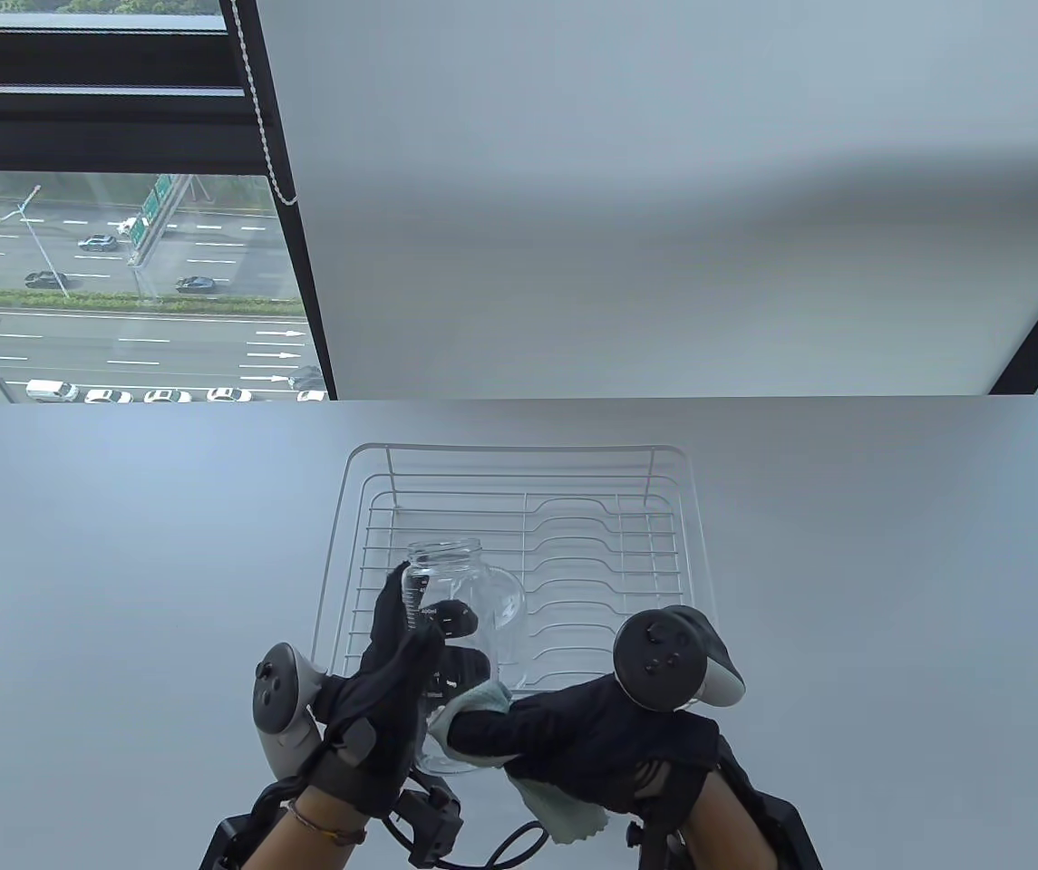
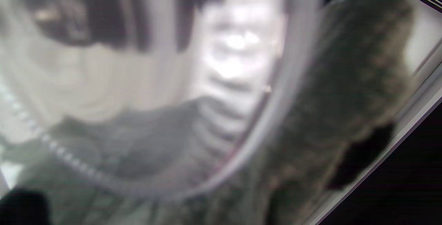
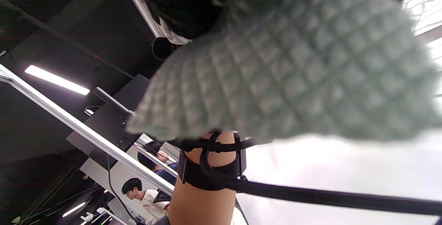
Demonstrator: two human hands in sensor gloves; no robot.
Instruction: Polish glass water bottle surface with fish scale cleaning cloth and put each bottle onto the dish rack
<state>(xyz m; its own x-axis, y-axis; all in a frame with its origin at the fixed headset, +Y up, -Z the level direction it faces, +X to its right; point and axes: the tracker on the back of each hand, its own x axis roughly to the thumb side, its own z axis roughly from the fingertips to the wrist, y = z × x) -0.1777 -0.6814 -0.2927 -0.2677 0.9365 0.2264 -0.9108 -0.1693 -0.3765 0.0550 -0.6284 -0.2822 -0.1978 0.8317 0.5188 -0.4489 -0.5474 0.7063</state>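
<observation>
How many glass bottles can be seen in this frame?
1. The glass bottle is held by the left hand above the near-left part of the dish rack, the cloth against its lower side. No others visible; the rack holds none.

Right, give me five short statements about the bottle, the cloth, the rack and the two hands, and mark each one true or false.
1. The left hand grips the glass bottle. True.
2. The bottle has a lid screwed on. False: its mouth is open, with no lid on it.
3. The right hand holds the cloth against the lower part of the bottle. True.
4. The cloth is dark red. False: it is pale green with a scale-like texture, clearest in the right wrist view.
5. Another bottle already lies in the dish rack. False: the only bottle visible is the one held up in front of the rack.
</observation>
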